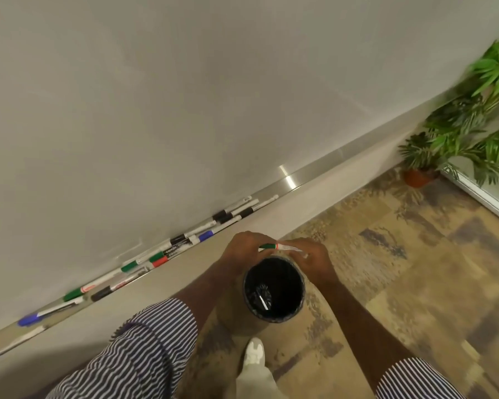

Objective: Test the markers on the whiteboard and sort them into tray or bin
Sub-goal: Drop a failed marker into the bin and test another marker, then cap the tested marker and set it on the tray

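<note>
One whiteboard (185, 96), one metal tray (294, 180) along its bottom edge. Roughly a dozen markers (173, 250) in the tray, caps green, black, blue, red; exact count unclear from overlap. One green-capped marker (280, 247) in two hands (247, 249). One black bin (274, 289), one marker inside. Two potted plants (421, 156). One shoe (254, 351).

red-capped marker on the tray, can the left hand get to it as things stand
Probably not right away. The left hand grips the green-capped marker together with the right hand above the bin. The red-capped marker lies uncovered on the tray, just left of it.
</note>
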### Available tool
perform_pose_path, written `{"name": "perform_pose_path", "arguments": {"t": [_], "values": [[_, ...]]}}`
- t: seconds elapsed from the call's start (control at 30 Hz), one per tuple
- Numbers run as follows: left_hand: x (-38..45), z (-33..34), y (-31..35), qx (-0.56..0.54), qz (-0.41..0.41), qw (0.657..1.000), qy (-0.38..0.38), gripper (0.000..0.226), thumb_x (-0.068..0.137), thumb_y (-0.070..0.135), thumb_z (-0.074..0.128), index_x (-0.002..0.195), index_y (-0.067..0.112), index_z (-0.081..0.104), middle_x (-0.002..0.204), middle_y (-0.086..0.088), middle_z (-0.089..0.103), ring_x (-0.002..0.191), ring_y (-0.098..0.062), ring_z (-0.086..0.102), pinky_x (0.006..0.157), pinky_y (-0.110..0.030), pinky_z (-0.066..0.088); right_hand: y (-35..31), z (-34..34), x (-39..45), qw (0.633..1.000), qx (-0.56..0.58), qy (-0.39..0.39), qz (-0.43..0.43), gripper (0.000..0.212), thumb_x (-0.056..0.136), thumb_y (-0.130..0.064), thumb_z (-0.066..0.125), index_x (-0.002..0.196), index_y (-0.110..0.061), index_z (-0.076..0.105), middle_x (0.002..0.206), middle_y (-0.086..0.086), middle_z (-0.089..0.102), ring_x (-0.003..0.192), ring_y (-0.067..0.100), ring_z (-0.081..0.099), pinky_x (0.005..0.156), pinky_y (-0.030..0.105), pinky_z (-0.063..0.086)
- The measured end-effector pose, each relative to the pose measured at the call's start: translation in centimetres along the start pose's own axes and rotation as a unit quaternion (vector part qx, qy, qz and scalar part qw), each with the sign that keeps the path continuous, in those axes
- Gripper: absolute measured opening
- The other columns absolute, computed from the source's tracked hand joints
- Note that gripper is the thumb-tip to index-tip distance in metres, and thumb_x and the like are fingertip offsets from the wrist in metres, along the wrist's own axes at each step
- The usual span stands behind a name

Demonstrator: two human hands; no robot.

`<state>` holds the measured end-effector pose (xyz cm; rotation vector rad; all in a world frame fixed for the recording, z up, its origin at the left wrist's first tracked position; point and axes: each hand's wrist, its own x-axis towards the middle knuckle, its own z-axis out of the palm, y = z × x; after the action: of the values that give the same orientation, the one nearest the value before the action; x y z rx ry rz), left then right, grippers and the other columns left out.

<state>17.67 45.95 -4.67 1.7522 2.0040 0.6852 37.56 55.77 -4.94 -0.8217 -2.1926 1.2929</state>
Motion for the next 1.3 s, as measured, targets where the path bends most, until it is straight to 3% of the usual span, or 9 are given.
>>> {"name": "perform_pose_path", "arguments": {"t": [0.17, 0.33, 0.43, 0.5, 0.57, 0.67, 0.83, 1.0, 1.3], "values": [[0.7, 1.3, 0.2, 0.002, -0.001, 1.000, -0.018, 0.041, 0.095, 0.044, 0.061, 0.129, 0.022, 0.066, 0.126, 0.001, 0.070, 0.113, -0.018, 0.065, 0.102, -0.031, 0.049, 2.3, -0.5, 0.6, 0.999, -0.044, 0.015, -0.016, 0.030, 0.091, -0.041, 0.071, 0.114, -0.023, 0.076, 0.111, -0.010, 0.075, 0.104, 0.002, 0.068, 0.094, 0.030, 0.054], [-0.1, 2.3, -1.9, 0.042, 0.005, 0.999, 0.032, 0.060, 0.092, 0.057, 0.053, 0.141, 0.024, 0.057, 0.145, 0.005, 0.057, 0.132, -0.014, 0.054, 0.115, -0.038, 0.041, 2.9, 0.6, 1.6, 0.992, -0.125, 0.018, -0.017, 0.042, 0.084, -0.030, 0.072, 0.125, -0.017, 0.071, 0.128, 0.000, 0.069, 0.121, 0.021, 0.062, 0.108, 0.042, 0.046], [-1.2, 1.3, -2.1, 0.029, -0.009, 0.998, 0.054, 0.056, 0.092, 0.048, 0.066, 0.143, 0.026, 0.055, 0.149, 0.009, 0.052, 0.137, -0.003, 0.043, 0.119, -0.029, 0.031, 1.7, 2.2, 2.8, 0.991, -0.132, 0.004, -0.030, 0.048, 0.085, -0.022, 0.078, 0.132, -0.022, 0.066, 0.134, -0.005, 0.064, 0.126, 0.015, 0.056, 0.111, 0.033, 0.042], [-2.2, 0.8, -2.9, 0.024, -0.035, 0.996, 0.077, 0.056, 0.093, 0.050, 0.065, 0.145, 0.033, 0.050, 0.153, 0.016, 0.045, 0.139, 0.004, 0.031, 0.116, -0.019, 0.021, 0.6, 3.7, 3.6, 0.990, -0.140, -0.006, -0.036, 0.049, 0.088, -0.026, 0.079, 0.135, -0.025, 0.064, 0.136, -0.009, 0.062, 0.128, 0.008, 0.052, 0.111, 0.017, 0.033], [-3.4, -0.2, -3.7, 0.020, -0.055, 0.995, 0.085, 0.056, 0.094, 0.055, 0.060, 0.146, 0.038, 0.046, 0.154, 0.019, 0.042, 0.141, 0.000, 0.035, 0.115, -0.022, 0.027, -0.6, 5.3, 4.3, 0.989, -0.141, -0.015, -0.048, 0.051, 0.088, -0.028, 0.079, 0.135, -0.023, 0.063, 0.137, -0.010, 0.061, 0.127, 0.004, 0.049, 0.108, 0.010, 0.029], [-5.9, -2.0, -5.7, 0.036, -0.054, 0.993, 0.094, 0.055, 0.094, 0.049, 0.061, 0.145, 0.032, 0.049, 0.151, 0.010, 0.049, 0.139, -0.012, 0.045, 0.112, -0.032, 0.041, -2.1, 8.2, 5.0, 0.984, -0.154, -0.034, -0.081, 0.051, 0.087, -0.028, 0.080, 0.135, -0.020, 0.063, 0.134, -0.005, 0.063, 0.123, 0.002, 0.047, 0.107, 0.012, 0.031], [-11.4, -5.5, -9.1, 0.062, -0.070, 0.985, 0.146, 0.055, 0.089, 0.034, 0.073, 0.141, 0.023, 0.056, 0.144, 0.002, 0.057, 0.132, -0.017, 0.051, 0.109, -0.030, 0.040, -4.7, 14.1, 5.6, 0.976, -0.162, -0.068, -0.130, 0.050, 0.086, -0.029, 0.082, 0.132, -0.018, 0.065, 0.131, -0.002, 0.067, 0.123, 0.012, 0.053, 0.106, 0.032, 0.045], [-17.9, -8.4, -12.5, 0.077, -0.122, 0.975, 0.168, 0.056, 0.088, 0.034, 0.073, 0.139, 0.020, 0.057, 0.142, -0.003, 0.059, 0.132, -0.022, 0.052, 0.112, -0.034, 0.039, -7.9, 21.3, 6.0, 0.963, -0.152, -0.122, -0.186, 0.047, 0.087, -0.033, 0.077, 0.131, -0.018, 0.066, 0.128, -0.002, 0.068, 0.119, 0.018, 0.060, 0.103, 0.040, 0.051], [-30.2, -12.1, -18.3, 0.063, -0.199, 0.951, 0.228, 0.057, 0.091, 0.027, 0.067, 0.145, 0.021, 0.051, 0.147, 0.000, 0.054, 0.138, -0.018, 0.046, 0.117, -0.028, 0.034, -13.8, 34.0, 5.1, 0.936, -0.141, -0.202, -0.251, 0.036, 0.095, -0.031, 0.059, 0.127, -0.018, 0.069, 0.124, -0.001, 0.068, 0.116, 0.016, 0.056, 0.103, 0.026, 0.041]]}}
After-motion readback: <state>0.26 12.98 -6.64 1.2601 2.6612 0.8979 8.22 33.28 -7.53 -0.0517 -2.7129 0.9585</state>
